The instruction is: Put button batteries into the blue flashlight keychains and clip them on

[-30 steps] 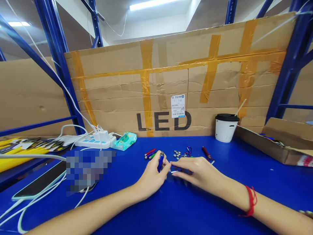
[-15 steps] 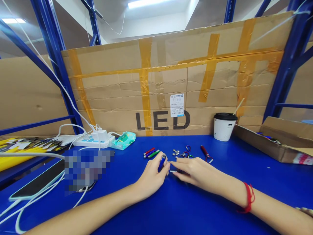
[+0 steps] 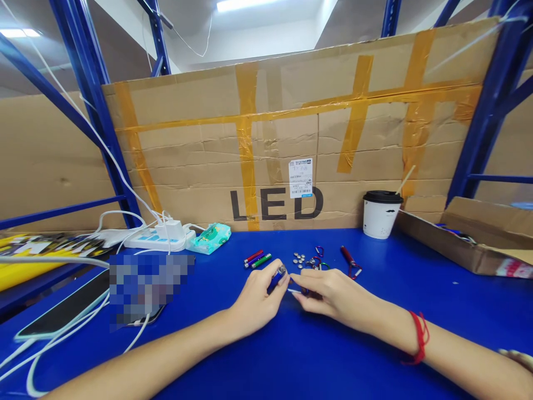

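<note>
My left hand (image 3: pixel 260 297) is closed around a small blue flashlight (image 3: pixel 276 278), its silver end pointing up and away. Close beside it, my right hand (image 3: pixel 328 290) pinches a small blue and silver piece (image 3: pixel 296 290); the fingers cover most of it, so its kind is unclear. The fingertips of both hands nearly meet. Beyond my left hand lie red, purple and green metal tubes (image 3: pixel 261 261) side by side. Several silver button cells (image 3: pixel 298 259) are scattered past the fingertips, next to small coloured carabiners (image 3: pixel 320 251). A red flashlight (image 3: pixel 346 255) with a carabiner attached lies farther right.
A lidded paper cup (image 3: pixel 380 215) with a straw stands at back right, beside an open cardboard box (image 3: pixel 470 239). On the left are a phone (image 3: pixel 62 305), white cables, a power strip (image 3: pixel 160 239) and a tissue pack (image 3: pixel 211 238). A cardboard sheet (image 3: pixel 200 166) walls the back.
The blue flashlight in my left hand has tilted slightly to the right. My right hand has shifted a little, showing more of the blue and silver piece.
</note>
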Action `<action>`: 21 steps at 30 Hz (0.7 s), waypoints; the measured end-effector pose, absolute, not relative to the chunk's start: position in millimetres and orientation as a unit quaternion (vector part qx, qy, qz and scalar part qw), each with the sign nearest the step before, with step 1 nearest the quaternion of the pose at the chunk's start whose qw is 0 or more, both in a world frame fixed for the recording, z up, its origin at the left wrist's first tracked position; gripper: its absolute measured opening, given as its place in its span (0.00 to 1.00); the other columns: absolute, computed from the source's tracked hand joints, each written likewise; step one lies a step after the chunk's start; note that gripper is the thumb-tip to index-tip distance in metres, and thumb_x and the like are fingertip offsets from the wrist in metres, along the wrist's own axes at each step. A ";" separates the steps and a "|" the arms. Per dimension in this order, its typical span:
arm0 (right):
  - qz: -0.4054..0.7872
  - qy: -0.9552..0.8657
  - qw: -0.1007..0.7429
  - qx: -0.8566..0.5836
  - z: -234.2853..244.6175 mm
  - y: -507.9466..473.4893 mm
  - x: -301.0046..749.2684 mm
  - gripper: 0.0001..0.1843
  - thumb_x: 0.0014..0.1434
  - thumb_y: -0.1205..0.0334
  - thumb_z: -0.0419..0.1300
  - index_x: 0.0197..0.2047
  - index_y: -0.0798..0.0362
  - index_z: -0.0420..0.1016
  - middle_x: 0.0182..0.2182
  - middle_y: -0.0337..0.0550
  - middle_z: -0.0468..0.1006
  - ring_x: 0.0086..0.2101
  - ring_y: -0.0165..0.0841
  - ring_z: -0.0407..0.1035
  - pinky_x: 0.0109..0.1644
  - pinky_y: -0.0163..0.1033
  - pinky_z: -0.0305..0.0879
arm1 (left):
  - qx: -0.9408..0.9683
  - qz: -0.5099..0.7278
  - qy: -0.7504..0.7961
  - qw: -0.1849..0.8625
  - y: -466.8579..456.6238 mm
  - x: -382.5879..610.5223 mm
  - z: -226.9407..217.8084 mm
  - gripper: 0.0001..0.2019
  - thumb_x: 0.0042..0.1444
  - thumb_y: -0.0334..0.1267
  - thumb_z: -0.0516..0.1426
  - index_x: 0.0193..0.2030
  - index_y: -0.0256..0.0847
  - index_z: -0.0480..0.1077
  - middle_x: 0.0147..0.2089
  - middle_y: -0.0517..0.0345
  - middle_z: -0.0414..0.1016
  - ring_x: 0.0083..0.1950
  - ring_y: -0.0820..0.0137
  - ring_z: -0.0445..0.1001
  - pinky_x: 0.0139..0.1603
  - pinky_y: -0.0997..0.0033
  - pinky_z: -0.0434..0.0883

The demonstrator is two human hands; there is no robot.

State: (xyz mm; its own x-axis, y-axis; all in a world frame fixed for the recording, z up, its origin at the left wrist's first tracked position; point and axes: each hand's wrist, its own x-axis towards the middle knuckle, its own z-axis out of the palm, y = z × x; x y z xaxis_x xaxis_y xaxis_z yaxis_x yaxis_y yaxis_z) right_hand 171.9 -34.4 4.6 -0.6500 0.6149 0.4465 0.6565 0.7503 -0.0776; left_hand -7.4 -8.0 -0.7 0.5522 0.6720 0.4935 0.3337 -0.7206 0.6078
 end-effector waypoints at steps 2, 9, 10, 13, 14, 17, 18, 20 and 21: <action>-0.041 -0.906 0.236 -0.348 5.1 -34.5 171.6 0.11 0.61 0.63 0.48 0.35 0.56 0.70 0.23 0.39 0.65 0.22 0.28 0.58 0.26 0.32 0.55 | 0.854 0.366 0.296 0.223 -7.9 -7.7 -1.3 0.12 0.60 0.39 0.46 0.26 0.40 0.52 0.23 0.66 0.55 0.25 0.76 0.54 0.27 0.76 0.55; -0.040 -0.900 0.265 -0.345 2.8 -33.2 171.4 0.11 0.61 0.65 0.48 0.33 0.57 0.70 0.22 0.38 0.63 0.22 0.28 0.56 0.26 0.32 0.54 | 0.853 0.365 0.297 0.228 -6.6 -7.1 -3.8 0.12 0.60 0.40 0.45 0.26 0.40 0.54 0.23 0.66 0.58 0.24 0.76 0.57 0.28 0.76 0.56; -0.043 -0.899 0.267 -0.345 2.3 -32.8 171.6 0.11 0.61 0.65 0.48 0.33 0.57 0.70 0.22 0.38 0.64 0.22 0.28 0.56 0.26 0.32 0.54 | 0.852 0.365 0.294 0.232 -6.6 -7.0 -3.9 0.12 0.60 0.40 0.45 0.26 0.40 0.54 0.23 0.65 0.59 0.24 0.76 0.58 0.28 0.76 0.57; -0.061 -0.897 0.267 -0.346 1.8 -31.9 171.5 0.11 0.62 0.65 0.47 0.34 0.56 0.70 0.22 0.38 0.64 0.21 0.28 0.57 0.26 0.33 0.54 | 0.851 0.368 0.287 0.241 -7.5 -7.2 -3.6 0.12 0.60 0.40 0.45 0.26 0.40 0.55 0.23 0.65 0.62 0.25 0.76 0.60 0.29 0.77 0.58; -0.071 -0.896 0.266 -0.347 2.0 -31.7 171.2 0.12 0.62 0.65 0.46 0.34 0.56 0.69 0.22 0.39 0.64 0.21 0.28 0.57 0.26 0.33 0.54 | 0.850 0.370 0.286 0.243 -7.9 -7.3 -3.4 0.12 0.60 0.40 0.45 0.26 0.40 0.55 0.23 0.64 0.62 0.25 0.76 0.61 0.29 0.77 0.59; -0.097 -0.894 0.264 -0.348 3.1 -31.5 169.8 0.14 0.63 0.66 0.45 0.31 0.56 0.69 0.22 0.39 0.65 0.21 0.28 0.58 0.27 0.33 0.54 | 0.849 0.375 0.282 0.242 -8.7 -7.2 -2.9 0.12 0.61 0.40 0.44 0.26 0.41 0.55 0.23 0.64 0.63 0.26 0.75 0.62 0.30 0.76 0.60; -0.104 -0.894 0.264 -0.347 3.3 -31.3 169.4 0.14 0.63 0.66 0.45 0.31 0.56 0.69 0.22 0.40 0.65 0.22 0.28 0.58 0.27 0.33 0.55 | 0.849 0.375 0.283 0.242 -8.7 -7.0 -2.8 0.12 0.61 0.41 0.44 0.26 0.41 0.55 0.24 0.64 0.63 0.26 0.75 0.62 0.30 0.76 0.60; -0.114 -0.894 0.262 -0.345 3.3 -30.5 169.4 0.15 0.63 0.65 0.44 0.31 0.56 0.69 0.22 0.40 0.67 0.22 0.29 0.60 0.27 0.34 0.56 | 0.847 0.373 0.288 0.246 -8.2 -6.3 -2.6 0.12 0.61 0.41 0.44 0.27 0.41 0.54 0.24 0.64 0.62 0.26 0.75 0.62 0.31 0.75 0.60; -0.117 -0.894 0.261 -0.345 3.1 -29.8 169.9 0.15 0.63 0.65 0.44 0.32 0.56 0.69 0.22 0.41 0.67 0.23 0.29 0.61 0.28 0.34 0.57 | 0.845 0.369 0.294 0.252 -7.8 -5.8 -2.6 0.12 0.61 0.42 0.44 0.28 0.41 0.54 0.24 0.65 0.62 0.27 0.75 0.62 0.32 0.75 0.60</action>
State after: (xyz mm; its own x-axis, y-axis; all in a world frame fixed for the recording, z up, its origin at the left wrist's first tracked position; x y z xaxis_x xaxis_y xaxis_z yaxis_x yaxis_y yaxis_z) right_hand 169.9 -29.8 3.1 -0.6257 0.5550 0.5482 0.6776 0.7349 0.0293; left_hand -5.8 -7.8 -2.6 0.5550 0.6834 0.4743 0.3114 -0.6994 0.6433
